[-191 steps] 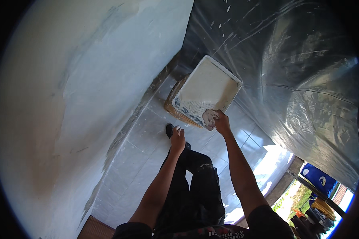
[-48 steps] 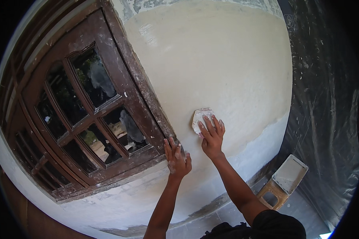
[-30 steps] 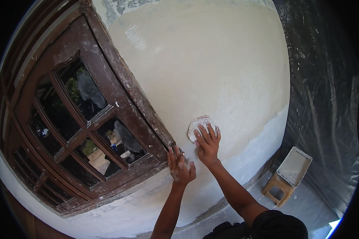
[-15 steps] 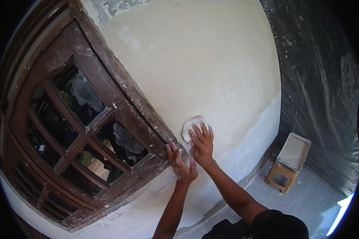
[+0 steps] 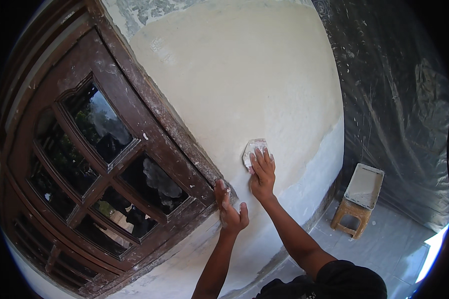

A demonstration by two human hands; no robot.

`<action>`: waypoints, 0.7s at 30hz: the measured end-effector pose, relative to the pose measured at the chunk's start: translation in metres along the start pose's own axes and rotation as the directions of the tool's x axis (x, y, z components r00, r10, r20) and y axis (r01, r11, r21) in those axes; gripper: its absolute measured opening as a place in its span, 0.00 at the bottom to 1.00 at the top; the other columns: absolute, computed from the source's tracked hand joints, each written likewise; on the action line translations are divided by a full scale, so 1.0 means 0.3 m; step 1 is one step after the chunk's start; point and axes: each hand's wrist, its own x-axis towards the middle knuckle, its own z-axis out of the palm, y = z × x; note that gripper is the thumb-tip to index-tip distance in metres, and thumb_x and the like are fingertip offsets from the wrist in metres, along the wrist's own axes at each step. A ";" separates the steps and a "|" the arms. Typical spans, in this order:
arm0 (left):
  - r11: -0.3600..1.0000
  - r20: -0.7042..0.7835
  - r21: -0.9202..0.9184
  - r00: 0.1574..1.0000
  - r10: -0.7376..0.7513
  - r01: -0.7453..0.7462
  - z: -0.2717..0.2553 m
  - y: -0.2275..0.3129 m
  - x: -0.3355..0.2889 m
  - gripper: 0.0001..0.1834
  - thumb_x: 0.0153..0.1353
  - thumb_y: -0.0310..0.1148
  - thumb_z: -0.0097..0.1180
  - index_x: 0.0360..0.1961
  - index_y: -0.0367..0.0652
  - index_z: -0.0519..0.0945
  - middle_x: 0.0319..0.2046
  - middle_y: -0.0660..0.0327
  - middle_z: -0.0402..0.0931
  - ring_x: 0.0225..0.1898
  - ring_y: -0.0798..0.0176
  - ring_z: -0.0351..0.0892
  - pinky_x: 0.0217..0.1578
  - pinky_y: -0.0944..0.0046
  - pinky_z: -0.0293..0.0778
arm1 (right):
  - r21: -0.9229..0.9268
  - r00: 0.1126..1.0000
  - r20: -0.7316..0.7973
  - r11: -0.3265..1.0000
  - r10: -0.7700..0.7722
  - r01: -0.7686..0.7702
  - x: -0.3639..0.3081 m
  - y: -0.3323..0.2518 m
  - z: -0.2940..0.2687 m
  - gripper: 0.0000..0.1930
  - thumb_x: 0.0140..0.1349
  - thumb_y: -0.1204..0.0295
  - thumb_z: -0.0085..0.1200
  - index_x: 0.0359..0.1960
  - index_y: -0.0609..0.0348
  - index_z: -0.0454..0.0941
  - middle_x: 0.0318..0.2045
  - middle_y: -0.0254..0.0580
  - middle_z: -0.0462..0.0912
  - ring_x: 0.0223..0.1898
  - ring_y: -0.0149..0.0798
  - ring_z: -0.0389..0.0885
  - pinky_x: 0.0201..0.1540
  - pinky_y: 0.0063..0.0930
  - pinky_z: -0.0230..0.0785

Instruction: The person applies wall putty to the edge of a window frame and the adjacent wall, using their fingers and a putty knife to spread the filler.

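My right hand (image 5: 262, 174) presses a flat, whitish, putty-smeared pad (image 5: 254, 150) against the cream-coated wall (image 5: 234, 74). The pad has angled edges, and my fingers cover its lower right part. To the left, my left hand (image 5: 229, 208) is held up at the lower right corner of the brown wooden window frame (image 5: 184, 132). Its fingers point upward, the thumb stands apart, and nothing shows in it. Some fingers lie over the edge of the frame; whether they press on it I cannot tell.
A brown window with glass panes (image 5: 97, 122) fills the left side. At the right, a rectangular tray of whitish paste (image 5: 363, 187) rests on a woven stool (image 5: 351, 218) on grey floor tiles (image 5: 384, 244). Dark plastic sheeting (image 5: 384, 99) hangs behind it.
My right hand has slid the pad slightly right and up along the wall. My left hand stays by the frame corner, its fingers slightly shifted. The view has shifted a little.
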 end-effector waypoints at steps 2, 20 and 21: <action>0.999 -0.001 -0.030 1.000 -0.026 0.026 0.004 -0.009 -0.007 0.36 0.62 0.32 0.49 0.67 0.36 0.48 0.69 0.26 0.47 0.70 0.22 0.49 0.68 0.26 0.41 | 0.040 0.998 0.018 0.998 0.055 -0.056 -0.125 -0.012 0.009 0.25 0.58 0.86 0.50 0.58 0.54 0.80 0.63 0.46 0.75 0.71 0.55 0.62 0.72 0.55 0.44; 0.998 -0.002 -0.003 0.998 -0.056 0.056 0.022 -0.013 -0.018 0.40 0.58 0.33 0.53 0.67 0.35 0.47 0.69 0.25 0.48 0.68 0.21 0.53 0.69 0.27 0.38 | 0.067 0.992 0.116 0.996 0.057 -0.065 -0.249 -0.046 -0.047 0.25 0.57 0.86 0.51 0.57 0.56 0.80 0.60 0.47 0.78 0.70 0.54 0.66 0.73 0.53 0.44; 0.999 -0.013 -0.008 0.999 -0.052 0.052 0.020 -0.011 -0.016 0.40 0.58 0.33 0.52 0.67 0.35 0.47 0.69 0.25 0.48 0.68 0.21 0.52 0.69 0.27 0.40 | 0.066 0.987 0.153 0.996 0.054 -0.065 -0.268 -0.060 -0.070 0.26 0.56 0.87 0.49 0.57 0.56 0.80 0.60 0.47 0.78 0.70 0.54 0.66 0.73 0.54 0.44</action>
